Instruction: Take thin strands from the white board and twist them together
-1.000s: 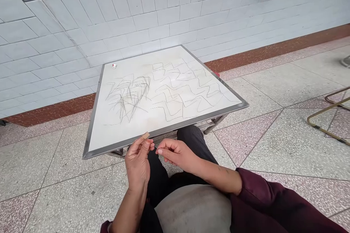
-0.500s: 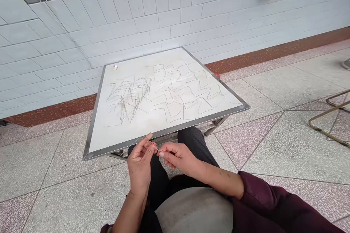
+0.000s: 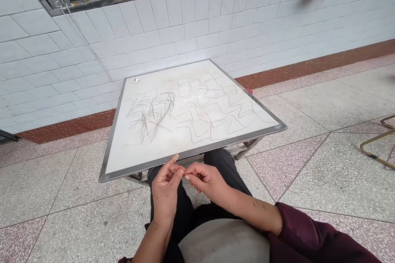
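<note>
A thin strand [image 3: 185, 174], its kind unclear, seems to lie crosswise between the nearly touching left hand [image 3: 166, 191] and right hand [image 3: 213, 185], neither clearly nearer; both pinch it, thumb against finger, just off the near edge of the table [image 3: 135, 169], around mid-length.

Dark-lined white table [image 3: 191, 70], maroon sleeve [image 3: 308, 230]

Thin dark lines [image 3: 151, 111] across a white, four-cornered worktop [image 3: 173, 141]

A flat grey metal border [image 3: 216, 144] frames it. On the left half the lines crowd into a tangle; on the right they run in jagged waves; strands or marks, I cannot tell. Near the far left corner sits a small red-and-white object [image 3: 136, 81].
</note>
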Demonstrator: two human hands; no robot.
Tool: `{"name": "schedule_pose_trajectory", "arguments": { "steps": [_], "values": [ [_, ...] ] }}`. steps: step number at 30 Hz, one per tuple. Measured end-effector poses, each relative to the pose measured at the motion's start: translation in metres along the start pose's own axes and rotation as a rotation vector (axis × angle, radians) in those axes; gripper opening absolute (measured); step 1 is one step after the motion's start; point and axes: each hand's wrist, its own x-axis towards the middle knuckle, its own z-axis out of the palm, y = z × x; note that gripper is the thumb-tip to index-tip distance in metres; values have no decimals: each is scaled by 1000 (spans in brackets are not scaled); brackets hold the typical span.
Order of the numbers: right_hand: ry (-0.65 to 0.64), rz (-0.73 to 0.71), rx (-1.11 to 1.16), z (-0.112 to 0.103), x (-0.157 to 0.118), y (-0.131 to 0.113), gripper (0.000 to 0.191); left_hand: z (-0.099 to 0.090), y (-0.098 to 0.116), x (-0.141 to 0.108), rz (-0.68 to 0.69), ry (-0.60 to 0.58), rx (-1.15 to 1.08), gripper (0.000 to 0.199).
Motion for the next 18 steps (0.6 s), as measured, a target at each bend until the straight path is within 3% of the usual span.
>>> {"name": "schedule_pose_trajectory", "arguments": {
  "steps": [8, 13, 18],
  "values": [
    [13, -156, -144, -4, 0, -4, 13, 2, -2, -2, 5, 22, -48, 44],
    [8, -281, -239, -7, -1, -8, 16, 0, 1, -3, -7, -23, -22, 44],
    [3, -489, -442, -14, 1, -5, 18, -3, 2, -1, -30, -74, 6, 44]
  ]
}}
